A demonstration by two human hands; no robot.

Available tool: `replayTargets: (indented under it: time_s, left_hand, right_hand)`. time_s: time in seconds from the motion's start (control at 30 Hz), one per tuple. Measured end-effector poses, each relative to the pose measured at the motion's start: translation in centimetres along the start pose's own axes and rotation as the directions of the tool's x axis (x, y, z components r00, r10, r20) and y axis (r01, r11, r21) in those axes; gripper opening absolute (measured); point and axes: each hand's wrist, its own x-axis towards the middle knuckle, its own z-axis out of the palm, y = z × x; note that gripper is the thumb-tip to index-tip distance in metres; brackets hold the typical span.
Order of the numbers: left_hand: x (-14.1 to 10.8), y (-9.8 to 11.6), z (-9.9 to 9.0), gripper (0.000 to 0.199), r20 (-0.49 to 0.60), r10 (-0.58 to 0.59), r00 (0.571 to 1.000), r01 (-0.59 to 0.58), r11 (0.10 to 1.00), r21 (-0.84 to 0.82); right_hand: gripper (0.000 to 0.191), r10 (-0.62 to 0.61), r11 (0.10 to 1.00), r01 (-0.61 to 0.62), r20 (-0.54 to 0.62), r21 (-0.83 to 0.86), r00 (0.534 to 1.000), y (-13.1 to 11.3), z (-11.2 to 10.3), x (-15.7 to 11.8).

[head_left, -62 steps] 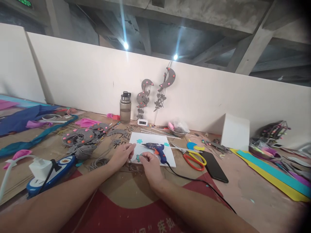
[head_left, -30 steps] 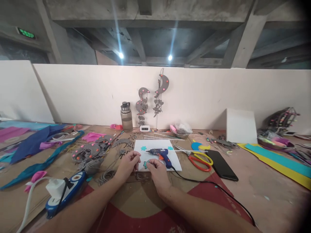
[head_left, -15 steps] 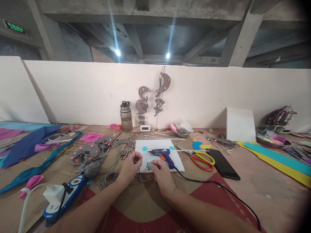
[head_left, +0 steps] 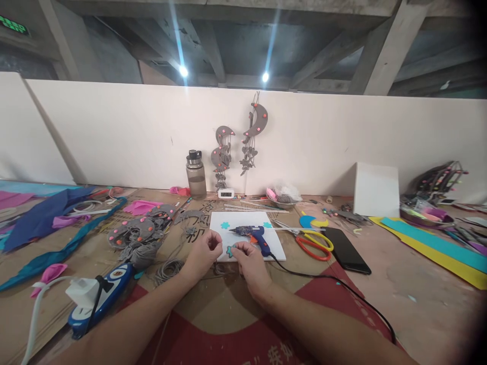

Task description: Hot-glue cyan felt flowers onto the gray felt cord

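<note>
Between the thumb and fingers of my right hand (head_left: 250, 263) is a small teal felt flower (head_left: 230, 251), held over the near edge of a white board (head_left: 279, 248). My left hand (head_left: 205, 253) is pinched closed just left of it; whatever is in its fingertips is too small to make out. On the board lies a blue glue gun (head_left: 258, 238) with a clear glue stick in its back and its nozzle pointing left. Two more teal flowers rest there, one at the upper left (head_left: 225, 225). Grey cord (head_left: 169, 271) is coiled beside my left wrist.
Scissors (head_left: 314, 246) and a black phone (head_left: 344, 251) lie right of the board. A blue power strip (head_left: 101, 296) is at the left front. Grey felt moons (head_left: 133, 233) are piled at left. A water bottle (head_left: 196, 175) stands by the wall. The glue gun's cable (head_left: 327, 277) trails right.
The camera view has tilted down slightly, so things sit higher in the picture. Both hands keep nearly the same pose, the right still pinching the flower.
</note>
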Motion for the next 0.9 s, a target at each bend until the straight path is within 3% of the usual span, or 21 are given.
replayTargets:
  time_s: [0.23,0.4,0.67,0.9]
  left_hand:
    - [-0.1,0.1,-0.1,0.011,0.015,0.039,0.999,-0.040,0.994,0.101]
    - [-0.5,0.8,-0.3,0.010,0.009,0.004,1.000,-0.004,0.999,0.050]
    - [-0.9,0.9,-0.3,0.010,0.118,-0.086,0.989,0.100,0.988,-0.120]
    - [-0.8,0.6,0.0,0.020,0.096,-0.049,0.994,0.051,0.998,-0.028]
  right_hand:
    - [0.022,-0.004,1.000,0.004,-0.005,0.015,1.000,-0.1,0.1,0.0]
    - [0.023,-0.005,1.000,0.005,-0.015,0.023,1.000,0.0,0.1,0.0]
    - [0.020,-0.032,0.999,0.031,-0.011,-0.041,0.999,0.6,-0.1,0.2]
    - [0.022,-0.019,0.999,0.019,-0.007,-0.039,1.000,0.4,0.0,0.2]
